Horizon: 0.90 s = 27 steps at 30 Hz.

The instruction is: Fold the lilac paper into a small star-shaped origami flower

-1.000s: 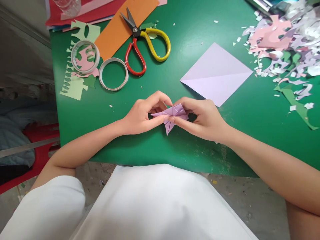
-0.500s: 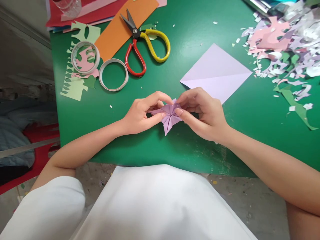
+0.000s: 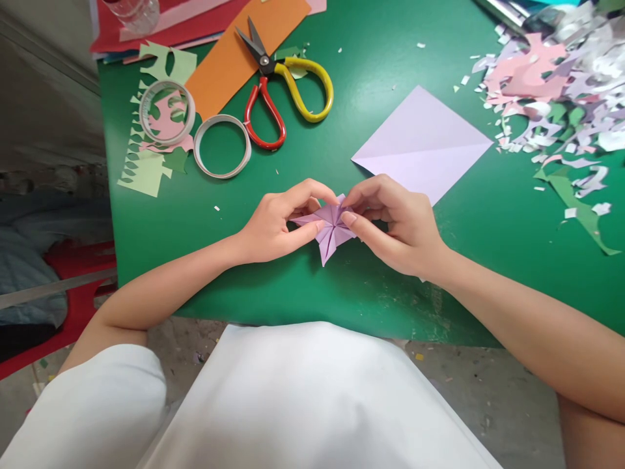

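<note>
A purple folded paper flower [image 3: 331,236] with pointed petals is held between both hands, near the front of the green table. My left hand [image 3: 280,221] pinches its left side, thumb on top of a petal. On the right side, my right hand [image 3: 398,225] grips it between thumb and fingers, the thumb near the flower's centre. Its far underside is hidden by the fingers. Just beyond my right hand lies a light purple square of paper [image 3: 422,140], creased across the middle.
Scissors [image 3: 263,62] with one red and one yellow handle lie partly on an orange paper strip [image 3: 215,81]. Two tape rolls [image 3: 196,146] and green cut scraps [image 3: 149,172] are at left. Paper scraps [image 3: 532,71] pile up at right. A clear cup [image 3: 139,16] stands at the back left.
Almost nothing differs. My right hand's fingers have shifted very slightly on the folded flower; both hands keep their hold on it.
</note>
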Each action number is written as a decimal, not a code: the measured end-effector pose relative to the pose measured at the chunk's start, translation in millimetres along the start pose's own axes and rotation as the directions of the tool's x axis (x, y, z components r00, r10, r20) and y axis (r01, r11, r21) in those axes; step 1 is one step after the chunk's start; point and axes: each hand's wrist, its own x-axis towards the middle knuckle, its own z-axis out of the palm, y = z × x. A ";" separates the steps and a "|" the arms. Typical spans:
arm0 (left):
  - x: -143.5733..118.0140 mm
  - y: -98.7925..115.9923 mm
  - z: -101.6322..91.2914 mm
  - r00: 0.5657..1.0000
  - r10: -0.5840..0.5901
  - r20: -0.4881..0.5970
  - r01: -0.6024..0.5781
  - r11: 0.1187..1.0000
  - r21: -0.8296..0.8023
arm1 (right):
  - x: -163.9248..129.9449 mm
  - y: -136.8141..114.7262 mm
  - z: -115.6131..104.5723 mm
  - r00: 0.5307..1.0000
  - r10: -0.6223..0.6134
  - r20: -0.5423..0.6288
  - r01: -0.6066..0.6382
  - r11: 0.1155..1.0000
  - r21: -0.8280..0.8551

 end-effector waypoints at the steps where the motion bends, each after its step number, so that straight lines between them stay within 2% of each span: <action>1: -0.1 0.1 0.0 1.000 0.000 0.001 0.000 1.000 0.003 | 0.0 -0.1 0.1 1.000 0.001 -0.002 -0.001 1.000 -0.002; 27: 0.0 0.3 -0.1 0.999 -0.038 0.004 0.038 0.999 0.027 | 0.5 -0.4 0.2 1.000 0.014 -0.005 -0.014 1.000 -0.004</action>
